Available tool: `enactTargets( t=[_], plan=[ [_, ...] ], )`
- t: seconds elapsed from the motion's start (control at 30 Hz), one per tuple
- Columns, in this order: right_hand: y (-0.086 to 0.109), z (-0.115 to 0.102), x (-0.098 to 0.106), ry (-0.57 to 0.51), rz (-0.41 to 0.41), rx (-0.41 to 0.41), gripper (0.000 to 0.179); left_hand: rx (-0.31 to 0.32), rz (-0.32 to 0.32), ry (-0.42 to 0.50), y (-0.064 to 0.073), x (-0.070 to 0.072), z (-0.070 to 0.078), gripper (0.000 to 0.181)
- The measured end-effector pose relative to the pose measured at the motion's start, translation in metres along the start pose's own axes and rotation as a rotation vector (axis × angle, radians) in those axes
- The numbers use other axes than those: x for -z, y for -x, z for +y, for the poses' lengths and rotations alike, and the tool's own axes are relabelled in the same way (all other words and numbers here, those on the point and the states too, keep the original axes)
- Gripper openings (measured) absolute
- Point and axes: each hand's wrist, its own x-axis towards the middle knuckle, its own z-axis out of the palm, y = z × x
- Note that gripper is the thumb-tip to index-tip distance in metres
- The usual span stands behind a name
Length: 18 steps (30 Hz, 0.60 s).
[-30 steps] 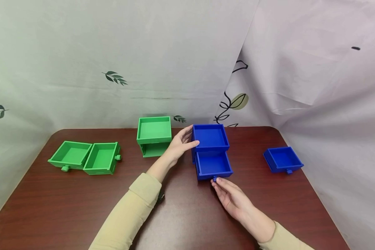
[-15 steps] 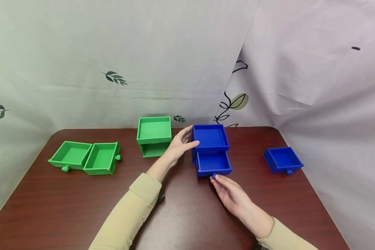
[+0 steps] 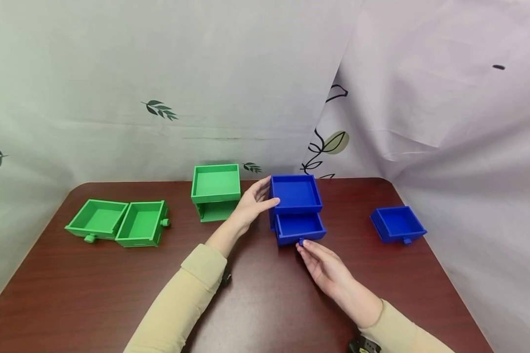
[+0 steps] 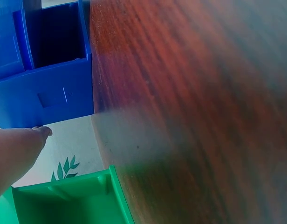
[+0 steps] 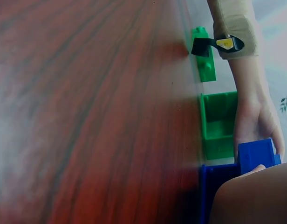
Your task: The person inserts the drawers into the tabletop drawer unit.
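A blue two-slot cabinet (image 3: pixel 295 191) stands at the back middle of the table, with a blue drawer (image 3: pixel 299 225) partly out of its upper slot. Below that drawer, the lower slot (image 4: pixel 62 37) shows dark and empty in the left wrist view. My left hand (image 3: pixel 251 205) holds the cabinet by its left side, thumb over the top rim and fingers toward the rear corner. Thumb and fingertips of my right hand (image 3: pixel 329 269) pinch the drawer's small front knob (image 3: pixel 301 241). In the right wrist view my right hand hides much of the cabinet.
A green cabinet (image 3: pixel 216 181) without drawers stands left of the blue one. Two green drawers (image 3: pixel 98 218) lie side by side at the far left. Another blue drawer (image 3: pixel 398 223) rests near the table's right edge. A patterned cloth (image 3: pixel 265 88) hangs behind the table.
The blue drawer has slid farther into the cabinet, pushed back by my right hand at its knob. My left hand stays at the cabinet's side.
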Motion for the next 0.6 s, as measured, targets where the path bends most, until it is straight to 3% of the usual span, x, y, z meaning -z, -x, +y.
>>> enactTargets(
  t=[0.6],
  plan=[
    [-0.020, -0.007, -0.013, -0.042, 0.034, -0.005, 0.042, -0.005, -0.003, 0.008, 0.001, 0.000, 0.002, 0.079]
  ],
)
